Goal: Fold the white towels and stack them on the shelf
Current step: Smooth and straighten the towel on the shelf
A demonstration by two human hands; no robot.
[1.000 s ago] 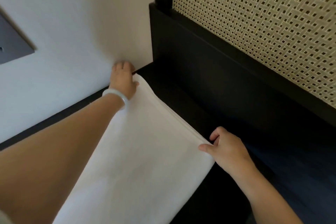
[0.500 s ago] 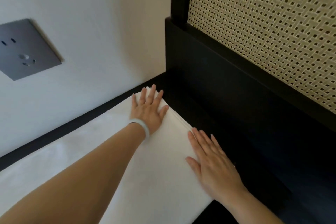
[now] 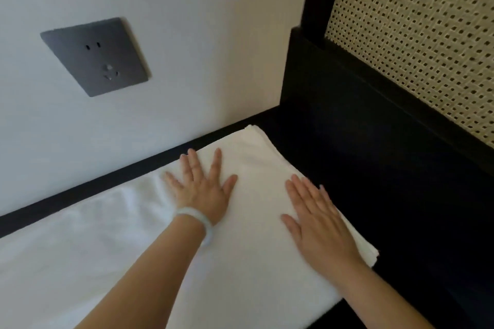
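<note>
A folded white towel (image 3: 256, 195) lies flat on a black shelf (image 3: 361, 168), its layered edges showing at the right side. My left hand (image 3: 203, 189), with a pale bangle on the wrist, presses on the towel with fingers spread and straight. My right hand (image 3: 318, 219) lies flat on the towel near its right edge, fingers straight and together. More white cloth (image 3: 66, 248) stretches to the left along the wall.
A white wall (image 3: 187, 35) with a grey socket plate (image 3: 93, 56) stands behind the towel. A black frame with a woven cane panel (image 3: 417, 35) rises at the right. Bare black shelf surface lies to the right of the towel.
Both hands let go of the towel's corners, laid it down and flattened onto it. Since half a second ago they have slid back toward me across the towel, fingers straight.
</note>
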